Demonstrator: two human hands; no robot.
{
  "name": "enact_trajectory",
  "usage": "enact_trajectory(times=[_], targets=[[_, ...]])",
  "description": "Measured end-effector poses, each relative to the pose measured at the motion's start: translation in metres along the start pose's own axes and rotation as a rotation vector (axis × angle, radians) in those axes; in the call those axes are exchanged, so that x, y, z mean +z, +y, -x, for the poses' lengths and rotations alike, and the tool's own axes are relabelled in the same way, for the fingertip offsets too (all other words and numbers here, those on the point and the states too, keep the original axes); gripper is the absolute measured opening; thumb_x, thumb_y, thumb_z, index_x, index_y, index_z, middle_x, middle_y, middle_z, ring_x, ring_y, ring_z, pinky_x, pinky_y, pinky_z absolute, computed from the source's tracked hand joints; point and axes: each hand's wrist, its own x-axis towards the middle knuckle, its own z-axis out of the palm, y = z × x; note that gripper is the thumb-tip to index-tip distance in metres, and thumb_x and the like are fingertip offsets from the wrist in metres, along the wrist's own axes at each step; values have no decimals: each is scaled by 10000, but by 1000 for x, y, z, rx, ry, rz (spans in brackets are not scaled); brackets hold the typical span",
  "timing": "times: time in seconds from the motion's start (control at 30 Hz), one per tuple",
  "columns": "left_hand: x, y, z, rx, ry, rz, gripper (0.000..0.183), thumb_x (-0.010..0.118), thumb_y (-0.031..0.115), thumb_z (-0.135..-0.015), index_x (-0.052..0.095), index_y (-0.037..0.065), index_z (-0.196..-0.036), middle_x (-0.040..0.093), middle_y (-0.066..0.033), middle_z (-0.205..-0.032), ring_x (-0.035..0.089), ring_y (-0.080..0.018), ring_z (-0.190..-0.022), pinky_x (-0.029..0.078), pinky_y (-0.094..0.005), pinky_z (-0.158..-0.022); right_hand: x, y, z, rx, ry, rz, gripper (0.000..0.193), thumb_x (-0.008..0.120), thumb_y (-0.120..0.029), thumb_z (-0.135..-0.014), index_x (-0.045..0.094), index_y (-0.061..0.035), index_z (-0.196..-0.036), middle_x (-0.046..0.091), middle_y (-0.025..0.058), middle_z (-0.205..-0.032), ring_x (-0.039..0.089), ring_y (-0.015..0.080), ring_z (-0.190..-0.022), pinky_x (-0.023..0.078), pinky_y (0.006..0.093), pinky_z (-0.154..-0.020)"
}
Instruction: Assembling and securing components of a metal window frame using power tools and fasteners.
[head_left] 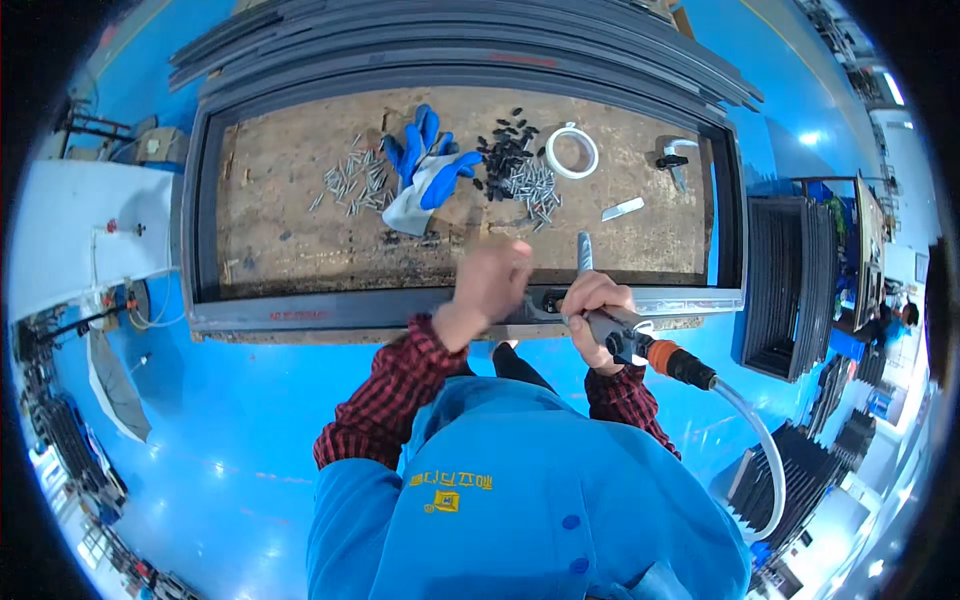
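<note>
My right hand (596,305) is wrapped round a grey hand-held air tool (618,336), which has an orange connector (662,354) and a clear hose (760,430). Just beyond this hand a silver, pointed metal piece (585,252) sticks up; whether it belongs to the tool I cannot tell. Blurred by motion, my left hand (492,280) is over the near bar of a dark grey metal frame (400,304), and its fingers do not show clearly. A small dark fitting (551,300) is on that bar between my hands.
Inside the frame, on a worn wooden tabletop (300,240), lie silver screws (355,178), blue-and-white gloves (425,185), black plastic parts (507,150), more screws (535,187), a white tape roll (572,152), a white strip (622,209) and a hand tool (676,160). Long profiles (480,30) lie behind; stacked frames (785,285) stand right.
</note>
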Motion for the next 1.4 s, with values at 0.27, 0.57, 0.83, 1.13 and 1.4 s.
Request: enact_trajectory(times=[0.27, 0.57, 0.83, 1.13, 1.4], targets=[[45, -48, -72, 41, -181, -126, 58, 670, 141, -785, 648, 97, -817, 644, -97, -844, 602, -311, -727, 468, -420, -612, 7, -1, -2, -26, 74, 36, 252, 651, -9, -743, 484, -82, -917, 587, 85, -770, 530, 202, -674, 458, 318, -641], [54, -58, -80, 267, -208, -307, 82, 659, 155, -816, 631, 78, -823, 629, -66, -875, 583, -281, -703, 459, -393, -596, 12, -6, -3, -72, 90, 119, 270, 648, 16, -712, 505, -76, -923, 614, 92, -752, 550, 211, -660, 465, 329, -641], [-16, -14, -52, -713, -473, 1012, 144, 564, 50, -916, 653, 13, -1023, 617, -63, -799, 530, -123, -615, 439, -247, -554, 6, -40, -31, -270, 245, 104, 270, 653, -57, -743, 491, -76, -959, 584, 73, -754, 515, 198, -636, 446, 334, -628], [-6, 47, 8, -734, -378, 1199, 119, 642, -13, -878, 700, -24, -982, 635, -56, -743, 547, -125, -608, 462, -228, -575, -42, -47, -31, -57, 555, -271, 218, 558, -72, -799, 466, -74, -997, 549, 116, -812, 500, 213, -666, 424, 343, -626], [13, 81, 25, -690, -368, 1225, 99, 626, -18, -892, 697, -25, -960, 635, -58, -724, 524, -112, -594, 442, -223, -546, -68, -59, -15, 7, 477, -401, 224, 561, -69, -793, 465, -73, -995, 537, 120, -808, 488, 213, -666, 416, 334, -626]])
